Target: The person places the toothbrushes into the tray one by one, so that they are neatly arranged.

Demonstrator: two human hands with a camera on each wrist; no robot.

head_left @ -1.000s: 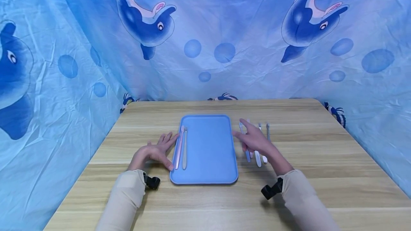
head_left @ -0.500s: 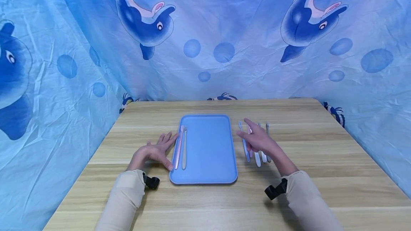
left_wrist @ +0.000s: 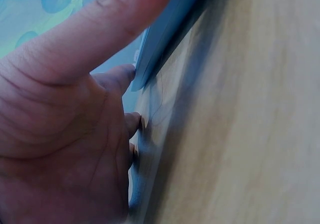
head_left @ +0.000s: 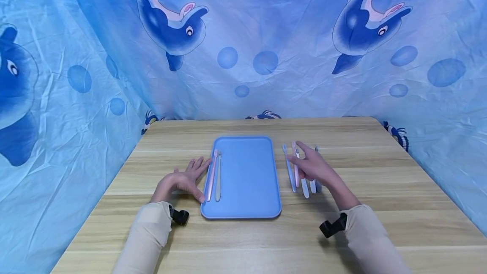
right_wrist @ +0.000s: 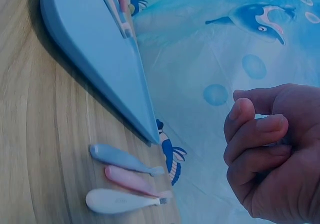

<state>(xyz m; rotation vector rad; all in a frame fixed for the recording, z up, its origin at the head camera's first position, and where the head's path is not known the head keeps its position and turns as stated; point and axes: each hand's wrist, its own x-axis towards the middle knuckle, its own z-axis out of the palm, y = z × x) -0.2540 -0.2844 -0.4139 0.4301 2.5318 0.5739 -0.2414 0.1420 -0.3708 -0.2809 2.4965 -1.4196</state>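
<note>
My left hand is spread at the left edge of the blue tray, thumb and fingertips touching its rim. On the tray's left side lie a pink toothbrush and a pale grey toothbrush, side by side. Over the row of toothbrushes right of the tray hovers my right hand, fingers loosely bent and nothing in them. That row has a blue toothbrush, a pink toothbrush, a white toothbrush, a second white toothbrush and a grey toothbrush, the last few partly hidden by the hand.
Everything lies on a wood-grain table. A blue curtain printed with dolphins and bubbles hangs behind it and along both sides.
My right hand has drifted rightward over the row of toothbrushes, uncovering the blue and pink ones. The left hand has stayed at the tray's edge.
</note>
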